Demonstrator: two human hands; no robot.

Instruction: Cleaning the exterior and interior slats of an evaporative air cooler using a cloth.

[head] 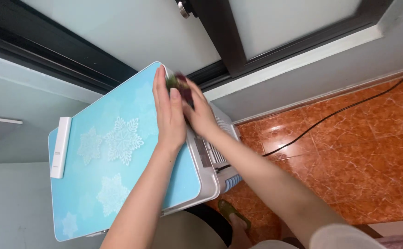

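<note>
The blue snowflake-patterned top (118,157) of the white box-shaped machine bears the flat open left hand (168,113) at its far right corner, just beside the right hand (200,115), curled round a small dark blurry thing (179,83).

Soft, even daylight fills the view, brightest on the frosted glass door panels (132,32) at the top. The glossy orange marble-patterned floor tiles (349,152) carry pale sheen near the wall. Shadows are faint and diffuse. The small dark object (179,84) between the fingers is smeared by motion blur. Straight edges bow slightly toward the frame's borders.
</note>
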